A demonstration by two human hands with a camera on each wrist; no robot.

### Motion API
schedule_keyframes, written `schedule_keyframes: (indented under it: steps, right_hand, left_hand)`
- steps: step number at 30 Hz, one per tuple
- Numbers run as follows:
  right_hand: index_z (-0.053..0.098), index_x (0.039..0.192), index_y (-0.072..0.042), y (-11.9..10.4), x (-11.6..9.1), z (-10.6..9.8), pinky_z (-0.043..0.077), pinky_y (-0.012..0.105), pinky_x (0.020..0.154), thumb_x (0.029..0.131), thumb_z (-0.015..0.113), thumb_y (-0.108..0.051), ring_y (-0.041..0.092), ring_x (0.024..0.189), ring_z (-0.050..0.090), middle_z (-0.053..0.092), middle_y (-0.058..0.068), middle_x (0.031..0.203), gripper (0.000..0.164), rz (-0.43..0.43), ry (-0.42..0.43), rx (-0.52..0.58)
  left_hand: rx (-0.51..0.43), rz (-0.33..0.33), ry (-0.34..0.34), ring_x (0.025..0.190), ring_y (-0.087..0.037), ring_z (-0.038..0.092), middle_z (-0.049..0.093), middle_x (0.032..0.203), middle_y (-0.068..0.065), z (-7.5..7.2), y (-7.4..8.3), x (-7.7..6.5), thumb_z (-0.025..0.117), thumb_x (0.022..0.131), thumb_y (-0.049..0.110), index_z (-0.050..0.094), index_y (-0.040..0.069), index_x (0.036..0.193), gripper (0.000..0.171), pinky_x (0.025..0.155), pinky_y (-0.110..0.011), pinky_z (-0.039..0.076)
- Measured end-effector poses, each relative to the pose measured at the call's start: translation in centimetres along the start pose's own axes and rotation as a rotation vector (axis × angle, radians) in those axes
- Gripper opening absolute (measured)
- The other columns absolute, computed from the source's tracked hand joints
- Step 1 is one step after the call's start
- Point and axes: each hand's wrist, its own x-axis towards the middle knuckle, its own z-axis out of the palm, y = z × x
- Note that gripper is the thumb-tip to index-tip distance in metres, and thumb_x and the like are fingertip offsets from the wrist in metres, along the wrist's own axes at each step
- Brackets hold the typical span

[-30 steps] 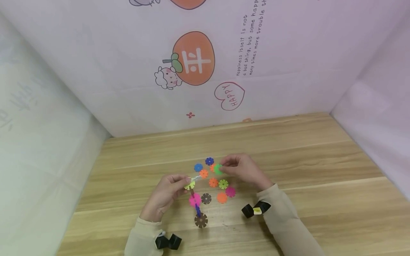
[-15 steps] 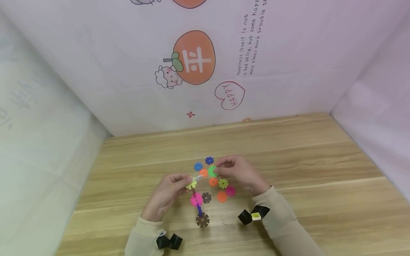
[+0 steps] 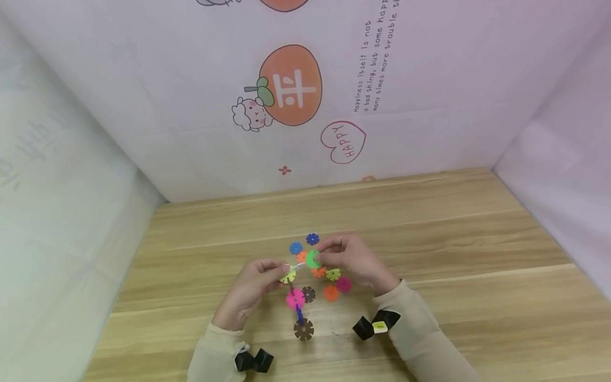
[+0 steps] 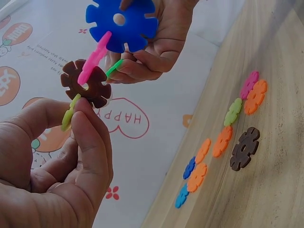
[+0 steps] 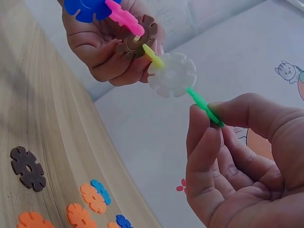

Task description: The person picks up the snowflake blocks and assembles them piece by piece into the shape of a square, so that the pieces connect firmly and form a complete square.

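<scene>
My left hand (image 3: 250, 291) pinches a yellow notched snowflake disc (image 3: 288, 276) of a chain of linked plastic discs. From it hang a brown disc (image 4: 85, 85), a pink disc (image 3: 295, 299), a blue disc (image 4: 137, 23) and, lowest, another brown disc (image 3: 303, 330). A translucent white disc (image 5: 172, 75) is joined to the yellow one's other side. Between thumb and fingers my right hand (image 3: 355, 261) holds a green disc (image 5: 205, 108). Its edge meets the white disc's rim; how deep the notches engage, I cannot tell.
Loose discs lie on the wooden table (image 3: 429, 228) beneath and beyond the hands: a light blue disc (image 3: 296, 248), a dark blue disc (image 3: 312, 239), a dark brown disc (image 3: 308, 294), a magenta disc (image 3: 343, 285), a yellow-green disc (image 3: 333, 274) and several orange ones. Printed cloth (image 3: 191, 106) stands behind.
My right hand has brought the green disc left and slightly nearer, from over the loose discs to the white disc. The left hand and chain have shifted slightly right.
</scene>
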Motion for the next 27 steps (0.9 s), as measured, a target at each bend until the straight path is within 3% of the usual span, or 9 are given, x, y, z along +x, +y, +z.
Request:
schedule_keyframes:
  steps: [18,27]
  right_hand:
    - [0.066,0.108,0.004,0.0,0.2,0.7,0.056,0.05,0.087,0.09,0.07,-0.011,0.02,0.084,0.068,0.073,0.001,0.089,0.024,0.043,0.054,0.079]
    - [0.065,0.108,0.003,0.2,0.2,1.2,0.055,0.049,0.089,0.09,0.071,-0.012,0.023,0.088,0.069,0.073,0.002,0.091,0.025,0.057,0.047,0.118]
  left_hand:
    - [0.021,-0.001,0.02,0.081,-0.011,0.067,0.071,0.089,0.0,0.2,0.1,0.1,0.066,0.093,0.009,0.067,-0.006,0.105,0.02,0.085,-0.032,0.058]
    - [0.039,0.007,0.046,0.082,-0.012,0.067,0.071,0.089,0.0,0.3,0.1,0.0,0.068,0.092,0.012,0.068,-0.006,0.106,0.023,0.086,-0.034,0.058]
